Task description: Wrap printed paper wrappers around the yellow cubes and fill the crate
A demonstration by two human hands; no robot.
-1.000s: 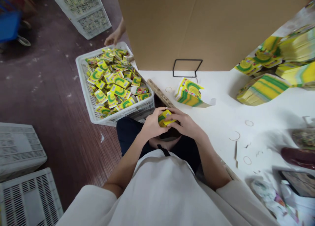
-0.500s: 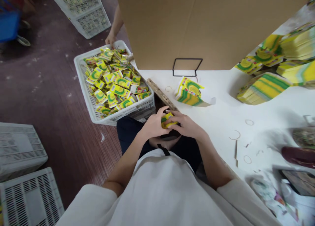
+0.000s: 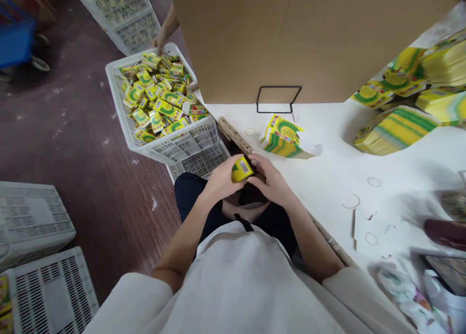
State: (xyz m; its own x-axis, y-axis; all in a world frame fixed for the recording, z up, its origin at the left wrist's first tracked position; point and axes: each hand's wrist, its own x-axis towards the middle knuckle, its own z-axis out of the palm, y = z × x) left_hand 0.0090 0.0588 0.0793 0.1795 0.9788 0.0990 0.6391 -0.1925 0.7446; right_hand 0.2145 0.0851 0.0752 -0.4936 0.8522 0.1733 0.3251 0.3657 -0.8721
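A small yellow-and-green box (image 3: 242, 169) is above my lap, its face with a pale printed label turned up. My left hand (image 3: 222, 181) wraps round its left side. My right hand (image 3: 271, 178) has thumb and fingertips at its right end, and the palm side is hidden. To the right of my hands, a bundle of yellow-green printed cartons (image 3: 282, 136) leans on the white table (image 3: 309, 188). At the left, a white crate (image 3: 169, 152) full of similar small boxes is tilted, with a co-worker's hand (image 3: 159, 40) on its far rim.
Beneath the tilted crate is another white crate (image 3: 200, 161). A large cardboard sheet (image 3: 309, 42) rises behind a black wire stand (image 3: 278, 111). Stacked cartons (image 3: 396, 130) lie at the right. More crates (image 3: 47, 290) and a blue trolley (image 3: 14, 42) are on the floor.
The full crate has shifted away from me and up at its near side, uncovering the crate below. The small box has turned in my hands, and its labelled face now shows.
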